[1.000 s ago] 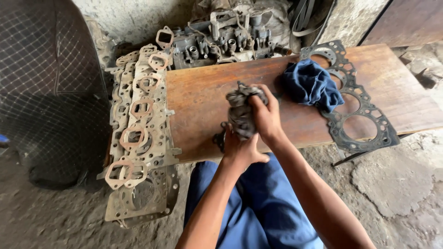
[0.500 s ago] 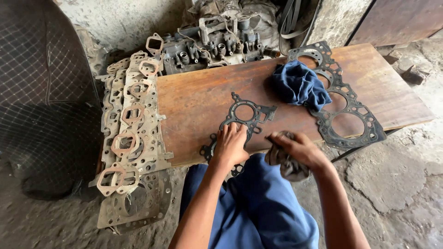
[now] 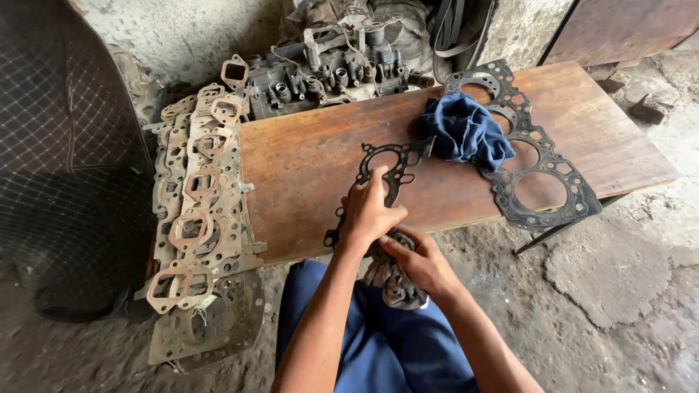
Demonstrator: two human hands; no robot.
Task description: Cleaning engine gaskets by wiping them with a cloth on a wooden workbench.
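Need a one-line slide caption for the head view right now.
Left hand presses a dark gasket on the wooden board; right hand grips a grey rag.

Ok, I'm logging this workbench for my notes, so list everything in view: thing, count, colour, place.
wooden board: one, brown, centre, serving as bench top
small gasket: one, dark, on the board under the left hand
long head gasket: one, dark, right part of the board
blue cloth: one, lying on the long head gasket
stacked gaskets: several, grey and copper-toned, left of the board
engine part: one, grey, behind the board
grey rag: one, at the board's near edge, in the right hand
left hand: pressing on the small gasket
right hand: gripping the grey rag
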